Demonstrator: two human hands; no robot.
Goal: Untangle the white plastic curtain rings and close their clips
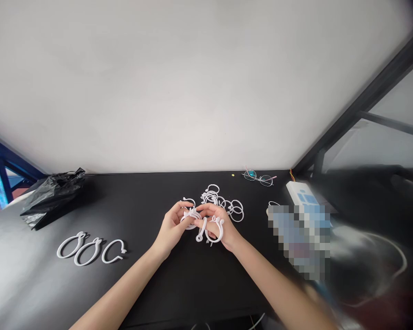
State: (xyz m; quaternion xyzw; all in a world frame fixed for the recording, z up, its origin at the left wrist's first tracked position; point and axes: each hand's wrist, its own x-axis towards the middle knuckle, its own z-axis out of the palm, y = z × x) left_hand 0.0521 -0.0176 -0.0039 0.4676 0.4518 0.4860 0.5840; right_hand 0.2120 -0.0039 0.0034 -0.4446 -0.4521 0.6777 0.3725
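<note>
My left hand (170, 231) and my right hand (227, 231) meet over the dark tabletop, fingers bent inward. Between their fingertips is a cluster of white plastic curtain rings (193, 213), which both hands grip. More curtain rings (222, 231) hang around the thumb and fingers of my right hand. How many rings each hand holds is hard to make out, since they overlap. Just beyond my hands lies a loose pile of similar rings (210, 198). To the left, three curtain rings (86, 264) lie in a row; the rightmost of them (105, 256) has a gap in its loop.
A crumpled black plastic bag (53, 195) sits at the far left. Eyeglasses (260, 178) lie near the wall (179, 91). On the right are a white power strip (301, 195), a blurred-out patch (298, 243) and a cable (399, 250). Dark frame bars (361, 98) rise at the right.
</note>
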